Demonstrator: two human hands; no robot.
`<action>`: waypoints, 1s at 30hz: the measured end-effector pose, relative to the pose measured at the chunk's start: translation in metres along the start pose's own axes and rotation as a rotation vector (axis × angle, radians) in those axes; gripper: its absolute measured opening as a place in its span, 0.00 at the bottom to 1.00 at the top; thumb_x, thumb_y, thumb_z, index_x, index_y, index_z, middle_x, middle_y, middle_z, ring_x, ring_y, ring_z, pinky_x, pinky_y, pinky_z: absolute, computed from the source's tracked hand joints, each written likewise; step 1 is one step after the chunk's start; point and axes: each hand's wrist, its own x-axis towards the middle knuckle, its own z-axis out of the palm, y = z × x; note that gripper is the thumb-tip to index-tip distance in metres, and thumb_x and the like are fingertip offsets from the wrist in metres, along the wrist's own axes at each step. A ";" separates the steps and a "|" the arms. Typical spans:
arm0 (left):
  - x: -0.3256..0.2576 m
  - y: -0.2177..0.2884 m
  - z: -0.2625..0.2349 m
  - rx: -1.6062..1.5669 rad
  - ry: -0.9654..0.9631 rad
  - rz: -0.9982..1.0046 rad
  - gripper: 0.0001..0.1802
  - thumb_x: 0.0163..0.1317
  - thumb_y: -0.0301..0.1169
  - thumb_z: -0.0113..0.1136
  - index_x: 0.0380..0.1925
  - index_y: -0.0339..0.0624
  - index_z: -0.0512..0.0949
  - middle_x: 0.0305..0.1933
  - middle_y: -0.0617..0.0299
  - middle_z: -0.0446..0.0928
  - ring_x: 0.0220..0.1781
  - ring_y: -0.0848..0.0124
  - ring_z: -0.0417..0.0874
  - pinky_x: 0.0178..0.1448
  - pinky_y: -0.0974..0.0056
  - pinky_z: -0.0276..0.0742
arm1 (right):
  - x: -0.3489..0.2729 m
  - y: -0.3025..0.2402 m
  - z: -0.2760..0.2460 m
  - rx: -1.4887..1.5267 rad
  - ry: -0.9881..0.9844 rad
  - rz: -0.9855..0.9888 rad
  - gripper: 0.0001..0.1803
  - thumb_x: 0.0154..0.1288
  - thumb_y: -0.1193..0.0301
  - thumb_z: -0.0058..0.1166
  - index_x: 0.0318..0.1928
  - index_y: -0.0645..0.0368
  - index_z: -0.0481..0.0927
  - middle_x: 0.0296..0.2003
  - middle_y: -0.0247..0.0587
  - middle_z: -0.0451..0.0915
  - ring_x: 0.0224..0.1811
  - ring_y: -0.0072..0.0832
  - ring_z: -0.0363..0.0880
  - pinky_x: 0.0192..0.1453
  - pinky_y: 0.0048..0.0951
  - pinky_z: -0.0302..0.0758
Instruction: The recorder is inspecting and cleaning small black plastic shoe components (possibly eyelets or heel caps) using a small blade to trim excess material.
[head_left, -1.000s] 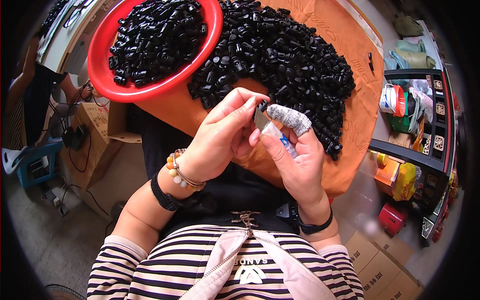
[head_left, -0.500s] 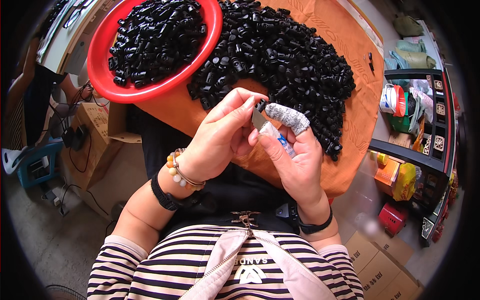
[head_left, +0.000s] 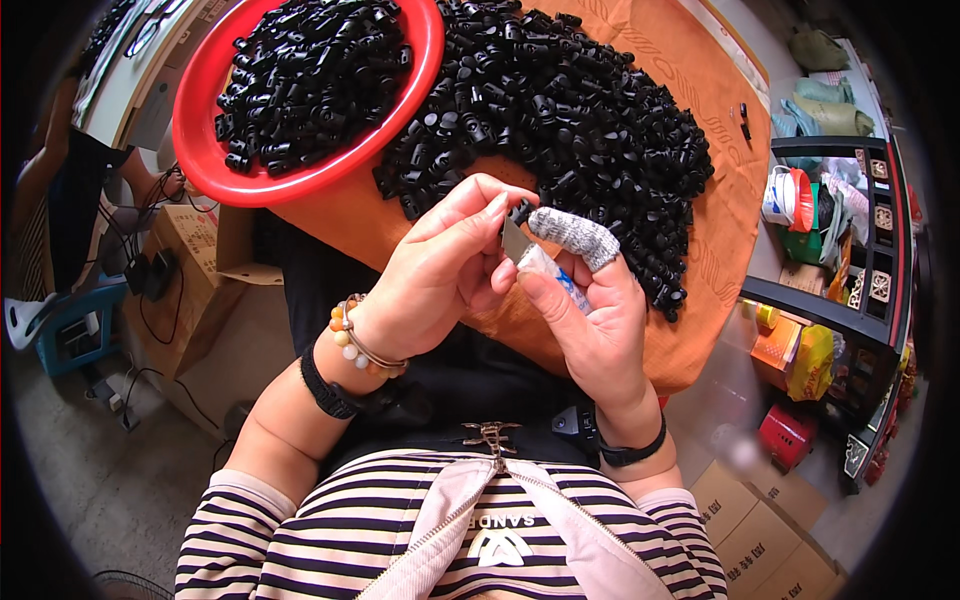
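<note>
Seen from the head camera, both hands meet just above the middle of the view, over the near edge of the orange cloth-covered table (head_left: pixel 720 200). The left hand (head_left: pixel 440 275) has its fingers closed in a pinch on a small black plastic part (head_left: pixel 520 211), thumb and forefinger tips pressed at its sides. The right hand (head_left: pixel 600 320), at about 3 o'clock from the left, has its fingers curled around a thin grey flat blade (head_left: pixel 514 240) with a pale wrapped handle; its forefinger wears a grey woven fabric finger cot (head_left: pixel 575 233) that touches the black part from the right. The part sits between the two hands' fingertips, just above the blade. At 12 o'clock from the hands lies a large heap of black plastic parts (head_left: pixel 580 120) on the table, and at 10 o'clock a round red plastic basin (head_left: pixel 420 80) filled with more of them.
</note>
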 end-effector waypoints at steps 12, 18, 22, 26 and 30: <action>0.000 0.003 0.008 0.060 0.061 -0.008 0.12 0.69 0.38 0.42 0.45 0.45 0.68 0.23 0.69 0.68 0.21 0.86 0.64 0.19 0.80 0.51 | 0.000 -0.001 -0.002 -0.022 -0.008 0.002 0.18 0.63 0.77 0.51 0.53 0.67 0.68 0.39 0.41 0.79 0.42 0.20 0.77 0.47 0.20 0.73; 0.000 0.004 0.001 0.037 -0.049 -0.004 0.11 0.69 0.38 0.42 0.45 0.45 0.68 0.24 0.70 0.68 0.21 0.86 0.64 0.19 0.80 0.52 | 0.002 -0.003 -0.003 -0.092 0.005 -0.012 0.16 0.64 0.75 0.51 0.51 0.67 0.70 0.38 0.41 0.80 0.41 0.20 0.78 0.46 0.20 0.73; -0.002 0.005 0.006 0.046 0.008 0.014 0.12 0.69 0.38 0.42 0.44 0.45 0.68 0.23 0.70 0.68 0.20 0.86 0.64 0.19 0.80 0.52 | 0.003 -0.002 -0.001 -0.062 -0.003 -0.002 0.17 0.63 0.75 0.51 0.52 0.67 0.70 0.37 0.41 0.80 0.40 0.21 0.78 0.45 0.20 0.73; 0.001 0.004 0.007 0.059 0.010 0.003 0.12 0.69 0.38 0.42 0.45 0.45 0.68 0.22 0.70 0.68 0.20 0.86 0.63 0.19 0.80 0.52 | 0.003 0.002 -0.004 -0.094 0.032 -0.023 0.15 0.63 0.75 0.51 0.50 0.66 0.72 0.37 0.41 0.81 0.40 0.21 0.79 0.45 0.21 0.74; 0.000 0.005 0.008 0.113 0.057 0.002 0.12 0.69 0.36 0.38 0.47 0.44 0.66 0.19 0.70 0.65 0.16 0.85 0.56 0.20 0.78 0.50 | 0.003 0.002 -0.004 -0.122 0.021 -0.039 0.15 0.62 0.76 0.52 0.49 0.65 0.73 0.37 0.41 0.81 0.39 0.22 0.79 0.44 0.22 0.74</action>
